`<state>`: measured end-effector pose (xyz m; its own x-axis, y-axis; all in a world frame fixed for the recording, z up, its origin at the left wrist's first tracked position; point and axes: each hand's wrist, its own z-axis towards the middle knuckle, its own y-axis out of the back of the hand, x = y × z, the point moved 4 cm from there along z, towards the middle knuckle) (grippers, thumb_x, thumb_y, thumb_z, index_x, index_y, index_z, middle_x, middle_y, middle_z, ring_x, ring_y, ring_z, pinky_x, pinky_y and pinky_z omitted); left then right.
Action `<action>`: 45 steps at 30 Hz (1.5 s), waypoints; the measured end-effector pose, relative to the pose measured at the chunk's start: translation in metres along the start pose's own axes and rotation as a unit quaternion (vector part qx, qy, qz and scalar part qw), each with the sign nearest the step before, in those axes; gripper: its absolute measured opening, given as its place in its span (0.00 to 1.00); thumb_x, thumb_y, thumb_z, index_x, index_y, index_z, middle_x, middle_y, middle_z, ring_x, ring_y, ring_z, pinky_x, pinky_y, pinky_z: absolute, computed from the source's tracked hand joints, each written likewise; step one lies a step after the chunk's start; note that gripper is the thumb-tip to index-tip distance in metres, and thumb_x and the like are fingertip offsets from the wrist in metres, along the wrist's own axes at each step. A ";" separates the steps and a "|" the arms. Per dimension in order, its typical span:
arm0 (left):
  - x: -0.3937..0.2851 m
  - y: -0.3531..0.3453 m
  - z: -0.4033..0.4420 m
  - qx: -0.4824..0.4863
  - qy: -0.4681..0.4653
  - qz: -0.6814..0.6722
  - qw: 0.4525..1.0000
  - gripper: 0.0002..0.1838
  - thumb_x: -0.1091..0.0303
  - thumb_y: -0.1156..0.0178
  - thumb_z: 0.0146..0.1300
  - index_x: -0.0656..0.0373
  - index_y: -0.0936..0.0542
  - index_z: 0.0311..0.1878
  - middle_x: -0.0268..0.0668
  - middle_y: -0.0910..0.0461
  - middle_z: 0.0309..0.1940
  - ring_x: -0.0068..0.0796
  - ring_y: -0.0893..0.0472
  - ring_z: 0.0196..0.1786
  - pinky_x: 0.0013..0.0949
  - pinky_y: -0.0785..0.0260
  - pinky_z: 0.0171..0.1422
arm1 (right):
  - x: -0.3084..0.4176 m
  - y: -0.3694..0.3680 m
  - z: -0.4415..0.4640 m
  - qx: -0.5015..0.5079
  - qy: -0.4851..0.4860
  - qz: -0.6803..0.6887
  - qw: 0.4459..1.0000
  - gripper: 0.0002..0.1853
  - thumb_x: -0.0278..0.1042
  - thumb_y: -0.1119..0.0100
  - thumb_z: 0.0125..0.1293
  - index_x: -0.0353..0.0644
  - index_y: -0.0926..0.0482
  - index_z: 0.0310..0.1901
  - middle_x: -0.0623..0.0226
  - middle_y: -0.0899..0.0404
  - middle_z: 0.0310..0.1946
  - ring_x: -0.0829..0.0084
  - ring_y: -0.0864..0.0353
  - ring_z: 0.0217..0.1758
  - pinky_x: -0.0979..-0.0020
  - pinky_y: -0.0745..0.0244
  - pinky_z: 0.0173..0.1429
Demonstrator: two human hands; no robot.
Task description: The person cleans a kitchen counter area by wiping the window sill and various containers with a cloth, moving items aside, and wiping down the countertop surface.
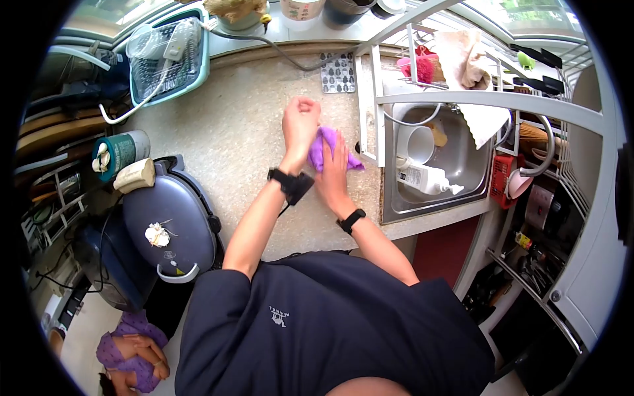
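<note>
A purple cloth (323, 144) lies bunched on the speckled countertop (244, 138), left of the sink. My right hand (332, 170) rests on the cloth with its fingers stretched out flat over it. Just to the left, my left hand (301, 125) is over the counter beside the cloth, its fingers curled in; nothing shows in them. Both wrists wear black bands, and the left one carries a small black device.
A metal sink (456, 165) at the right holds a white bottle (422, 178) and a cup. A rack frame stands over it. At the left are a blue appliance (165, 218) and a teal basket (198, 79). Another person (135, 350) is at the lower left.
</note>
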<state>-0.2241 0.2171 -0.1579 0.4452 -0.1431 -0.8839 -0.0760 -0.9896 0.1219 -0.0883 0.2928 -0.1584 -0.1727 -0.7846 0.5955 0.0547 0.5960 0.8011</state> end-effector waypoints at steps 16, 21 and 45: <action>0.011 0.097 -0.054 -0.110 -0.134 0.312 0.934 0.38 0.65 0.42 0.68 0.71 0.45 0.75 0.64 0.49 0.75 0.65 0.43 0.75 0.50 0.45 0.78 | 0.093 -0.089 0.094 0.042 0.196 0.079 0.977 0.28 0.40 0.54 0.74 0.38 0.39 0.72 0.45 0.50 0.77 0.48 0.53 0.81 0.49 0.57 0.82; 0.054 0.096 -0.108 -0.161 -0.108 0.321 0.927 0.39 0.66 0.43 0.69 0.74 0.50 0.75 0.68 0.54 0.75 0.69 0.44 0.75 0.51 0.46 0.78 | 0.094 -0.106 0.031 0.121 0.233 0.135 0.955 0.28 0.39 0.53 0.72 0.38 0.36 0.70 0.45 0.46 0.75 0.47 0.49 0.79 0.49 0.54 0.81; 0.044 0.019 -0.088 0.130 -0.301 0.364 0.872 0.37 0.53 0.43 0.65 0.68 0.35 0.72 0.57 0.38 0.73 0.51 0.36 0.75 0.42 0.39 0.77 | 0.033 -0.006 0.010 -0.131 -0.018 0.008 0.991 0.33 0.46 0.49 0.71 0.40 0.40 0.73 0.46 0.58 0.79 0.49 0.55 0.82 0.48 0.58 0.82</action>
<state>-0.1275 0.1906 -0.1551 -0.3490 -0.6209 -0.7020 -0.3781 -0.5921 0.7117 -0.1047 0.2651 -0.1446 -0.2043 -0.7656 0.6100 0.3111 0.5401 0.7820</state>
